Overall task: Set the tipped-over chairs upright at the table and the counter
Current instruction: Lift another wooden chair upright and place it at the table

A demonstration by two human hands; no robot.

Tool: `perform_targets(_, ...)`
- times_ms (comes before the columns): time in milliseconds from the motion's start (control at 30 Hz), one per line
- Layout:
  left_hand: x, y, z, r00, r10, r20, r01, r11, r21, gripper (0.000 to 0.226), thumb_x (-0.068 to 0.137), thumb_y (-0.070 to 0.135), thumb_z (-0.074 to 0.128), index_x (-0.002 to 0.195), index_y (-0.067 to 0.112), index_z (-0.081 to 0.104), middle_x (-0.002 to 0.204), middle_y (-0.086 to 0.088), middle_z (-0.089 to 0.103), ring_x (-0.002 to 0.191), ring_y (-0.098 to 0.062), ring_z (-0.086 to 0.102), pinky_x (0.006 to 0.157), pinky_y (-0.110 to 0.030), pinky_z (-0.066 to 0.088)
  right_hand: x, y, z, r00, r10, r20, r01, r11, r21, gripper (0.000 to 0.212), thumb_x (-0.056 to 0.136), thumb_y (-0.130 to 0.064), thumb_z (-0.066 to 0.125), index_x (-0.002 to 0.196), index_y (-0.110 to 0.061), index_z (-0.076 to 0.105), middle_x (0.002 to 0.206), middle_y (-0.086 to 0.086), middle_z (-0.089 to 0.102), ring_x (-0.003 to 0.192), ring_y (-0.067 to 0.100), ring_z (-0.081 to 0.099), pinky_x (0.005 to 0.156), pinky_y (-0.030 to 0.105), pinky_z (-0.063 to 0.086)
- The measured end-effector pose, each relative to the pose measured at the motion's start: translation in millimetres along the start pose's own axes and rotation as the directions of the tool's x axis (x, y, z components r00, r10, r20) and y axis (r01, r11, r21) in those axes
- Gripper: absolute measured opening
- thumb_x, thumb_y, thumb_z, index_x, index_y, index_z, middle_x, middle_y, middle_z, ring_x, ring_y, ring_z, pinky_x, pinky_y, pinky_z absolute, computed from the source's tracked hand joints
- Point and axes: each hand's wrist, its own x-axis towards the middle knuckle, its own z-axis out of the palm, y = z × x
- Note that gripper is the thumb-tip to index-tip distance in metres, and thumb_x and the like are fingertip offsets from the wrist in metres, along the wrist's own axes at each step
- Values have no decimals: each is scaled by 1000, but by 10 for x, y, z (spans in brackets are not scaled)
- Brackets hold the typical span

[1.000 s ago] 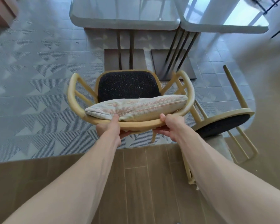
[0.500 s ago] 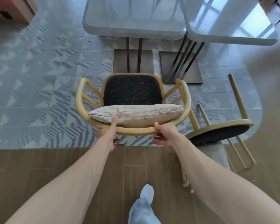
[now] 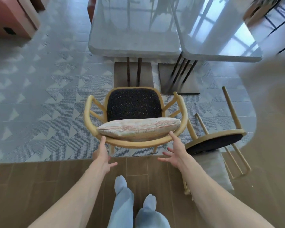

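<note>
A yellow wooden armchair (image 3: 184,112) with a dark speckled seat stands upright in front of the grey table (image 3: 133,41). A striped cushion (image 3: 138,128) leans against its curved backrest. My left hand (image 3: 102,155) is open just behind the backrest, one fingertip touching the rail. My right hand (image 3: 174,152) is open with fingers spread, a fingertip at the rail's right end. A second yellow chair (image 3: 215,142) lies tipped on its side to the right, legs pointing away, its dark seat facing me.
A second glossy table (image 3: 220,40) adjoins the first on the right. Both have metal legs on flat base plates (image 3: 133,73). A grey cushion (image 3: 219,170) lies under the tipped chair. A reddish bench (image 3: 10,18) stands far left. My legs (image 3: 135,203) are on the wood floor.
Both hands have let go of the upright chair's backrest and opened. The chair now stands on the floor closer to the table. My view has pulled back and my legs show.
</note>
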Motion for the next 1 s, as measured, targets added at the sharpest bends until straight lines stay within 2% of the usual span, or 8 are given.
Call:
perform_targets(133,139,-17,136,987,9,161,-6,1000,-24,70,91,45,69,144,12,38,144,-20,49,121,-42,56,98,-66,46,187,144,87,999,32,-26,-33,999,-30,58,93,-37,70,143,-26,42,157,21,35,138,46,42,98,72,45)
perform_targets(267,306,-65,285,982,0,189,16,997,-81,62,94,4,66,144,9,29,145,-23,48,127,-42,54,98,-64,48,477,348,220,999,16,27,-17,1000,25,52,102,-16,59,148,-14,35,143,20,55,123,47,57,83,66,52)
perform_targets(367,429,-21,349,986,-11,167,35,989,-145,61,91,-10,62,142,6,32,146,-23,47,131,-42,51,101,-68,45,654,327,273,999,-15,36,10,990,140,40,102,1,49,141,-3,38,132,28,59,115,46,61,96,71,47)
perform_targets(467,465,79,359,986,-6,169,31,989,-143,46,92,-11,61,126,8,38,144,-23,48,130,-41,51,100,-68,45,684,282,366,999,-45,-9,46,989,139,37,100,5,50,136,1,41,132,28,59,119,46,59,103,72,42)
perform_targets(600,589,402,469,971,43,235,-8,989,-148,41,94,-9,59,125,9,41,142,-25,50,125,-44,55,86,-63,53,776,102,677,996,-86,-35,91,976,199,36,102,7,47,137,4,39,134,32,52,117,51,57,75,65,53)
perform_targets(667,667,571,548,965,55,255,-18,989,-148,44,94,-9,59,131,6,40,142,-26,48,124,-45,55,81,-59,54,849,-27,812,995,-97,-22,99,973,207,38,102,7,47,138,4,37,136,33,50,118,52,56,74,64,54)
perform_targets(833,840,892,783,954,52,297,-13,991,-133,51,95,-9,58,138,4,34,143,-28,47,122,-47,56,93,-67,50,1023,-339,1027,993,-119,0,117,976,182,38,103,4,47,140,4,37,136,34,51,120,54,56,83,66,52)
perform_targets(1000,985,1075,943,948,69,311,-34,993,-117,47,94,-6,62,133,6,39,144,-26,48,118,-47,60,91,-64,53,1091,-545,1149,990,-138,13,134,977,164,36,103,3,48,137,2,39,131,32,54,113,50,61,71,58,58)
